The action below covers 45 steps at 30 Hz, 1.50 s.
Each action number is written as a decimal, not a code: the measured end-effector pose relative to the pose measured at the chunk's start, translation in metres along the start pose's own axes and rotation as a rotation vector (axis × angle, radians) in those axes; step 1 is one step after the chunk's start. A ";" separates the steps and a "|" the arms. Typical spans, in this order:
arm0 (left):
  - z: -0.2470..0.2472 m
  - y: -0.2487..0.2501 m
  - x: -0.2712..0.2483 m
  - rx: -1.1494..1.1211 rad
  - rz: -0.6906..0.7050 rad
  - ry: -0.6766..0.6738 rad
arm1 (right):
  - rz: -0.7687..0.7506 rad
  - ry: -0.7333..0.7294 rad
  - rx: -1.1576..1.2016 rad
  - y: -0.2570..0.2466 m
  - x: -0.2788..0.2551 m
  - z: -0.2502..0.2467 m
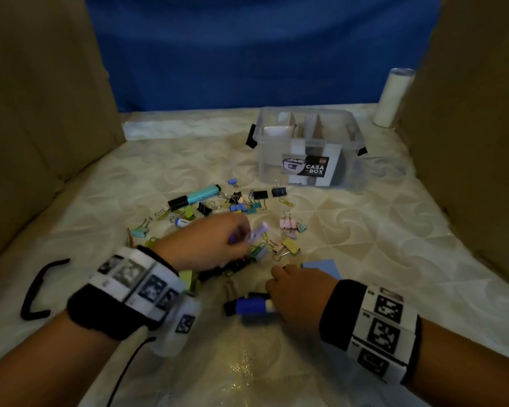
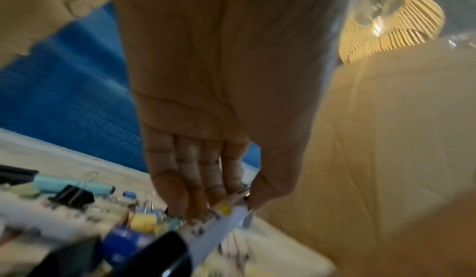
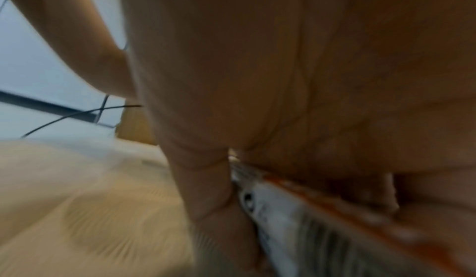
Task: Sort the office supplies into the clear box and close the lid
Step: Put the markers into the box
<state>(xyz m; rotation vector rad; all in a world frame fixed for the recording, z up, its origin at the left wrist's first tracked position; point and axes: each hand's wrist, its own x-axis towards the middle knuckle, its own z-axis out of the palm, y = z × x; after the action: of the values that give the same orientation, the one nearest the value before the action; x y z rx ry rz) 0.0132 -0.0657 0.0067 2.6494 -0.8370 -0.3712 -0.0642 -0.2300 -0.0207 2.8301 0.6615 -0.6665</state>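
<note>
The clear box (image 1: pixel 269 165), lidless and split by dividers, stands at the back right of the mat. My left hand (image 1: pixel 241 240) hovers over the scattered binder clips (image 1: pixel 241 202) and pinches a lilac pen-like item (image 1: pixel 259 230). In the left wrist view, the fingertips (image 2: pixel 195 206) and thumb meet on that lilac item (image 2: pixel 226 222). My right hand (image 1: pixel 276 289) lies low on the mat, its fingers curled round a blue-and-white stick with a black cap (image 1: pixel 249 307). The right wrist view is blurred and shows this stick (image 3: pixel 291 216) as white, with a barcode and an orange stripe.
A teal highlighter (image 1: pixel 200 194) lies left of the clips. A blue note pad (image 1: pixel 321 267) sits beyond my right hand. A white cylinder (image 1: pixel 394 98) stands behind the box. Cardboard walls (image 1: pixel 41 113) flank both sides, and a black cord loop (image 1: pixel 39 289) lies at the near left.
</note>
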 end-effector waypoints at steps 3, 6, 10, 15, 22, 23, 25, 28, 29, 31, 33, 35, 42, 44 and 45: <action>-0.036 -0.006 -0.006 -0.242 -0.006 0.185 | 0.018 -0.030 0.129 0.009 0.002 -0.014; -0.065 -0.014 -0.012 -0.326 0.022 0.358 | -0.038 -0.019 0.268 0.027 0.001 -0.038; -0.081 -0.027 -0.014 -0.374 0.025 0.489 | -0.025 0.132 0.523 0.062 -0.002 -0.071; -0.077 -0.021 -0.010 -0.453 0.031 0.557 | 0.191 0.513 1.019 0.114 0.021 -0.103; -0.059 -0.013 0.006 -0.406 0.010 0.550 | 0.589 0.626 0.926 0.196 0.105 -0.168; -0.058 -0.012 0.007 -0.391 0.014 0.549 | 0.620 0.551 0.770 0.199 0.113 -0.172; -0.056 -0.012 0.007 -0.351 0.021 0.533 | 0.584 0.439 0.376 0.201 0.126 -0.172; -0.055 -0.018 0.009 -0.310 0.002 0.511 | 0.555 0.328 0.073 0.197 0.139 -0.172; -0.055 -0.018 0.009 -0.305 -0.001 0.509 | 0.578 0.294 0.001 0.194 0.140 -0.173; -0.053 -0.020 0.010 -0.295 0.007 0.500 | 0.589 0.270 -0.144 0.194 0.147 -0.174; -0.051 -0.019 0.009 -0.305 0.017 0.475 | 0.603 0.244 -0.230 0.191 0.145 -0.174; -0.050 -0.018 0.007 -0.320 0.028 0.472 | 0.617 0.238 -0.228 0.191 0.149 -0.177; -0.043 -0.020 -0.001 -0.299 0.065 0.472 | 0.631 0.358 0.187 0.209 0.149 -0.163; -0.041 -0.021 -0.006 -0.272 0.064 0.466 | 0.692 0.459 0.304 0.212 0.139 -0.154; -0.039 -0.022 -0.008 -0.260 0.061 0.460 | 0.715 0.539 0.328 0.219 0.134 -0.145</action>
<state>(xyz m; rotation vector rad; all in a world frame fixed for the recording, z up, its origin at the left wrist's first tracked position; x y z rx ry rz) 0.0313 -0.0350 0.0352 2.3226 -0.6647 0.1370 0.1984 -0.3374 0.0583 3.2230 -0.4688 0.1315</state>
